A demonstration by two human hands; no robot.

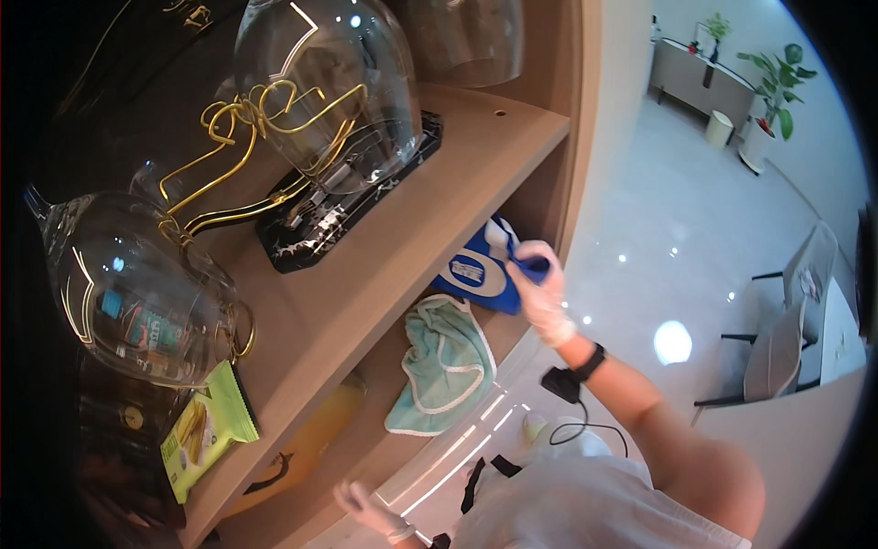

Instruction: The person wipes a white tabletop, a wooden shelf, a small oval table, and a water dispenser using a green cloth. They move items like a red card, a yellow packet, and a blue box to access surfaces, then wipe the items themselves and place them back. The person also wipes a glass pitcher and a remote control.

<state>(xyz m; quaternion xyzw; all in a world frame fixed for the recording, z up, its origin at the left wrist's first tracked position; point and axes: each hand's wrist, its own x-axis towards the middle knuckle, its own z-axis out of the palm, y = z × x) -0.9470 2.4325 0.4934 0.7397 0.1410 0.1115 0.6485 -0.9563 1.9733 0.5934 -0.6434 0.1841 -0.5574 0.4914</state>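
My right hand point(542, 291), in a thin whitish glove, grips the edge of a blue bag point(482, 271) with a white oval and writing on the lower shelf. Beside the bag lies a crumpled light-green cloth point(446, 364) with white trim. My left hand point(370, 511), gloved too, is low in the picture at the shelf's front, fingers apart and holding nothing. An orange bag point(309, 439) with a dark handle is partly hidden under the upper shelf.
The upper wooden shelf point(363, 288) bears glass vessels point(137, 288) point(329, 89), gold wire stands on a black marbled base point(350, 213) and a green snack packet point(209, 432). Chairs point(775, 350), a table, a cabinet point(703, 75) and a potted plant point(758, 144) stand farther right.
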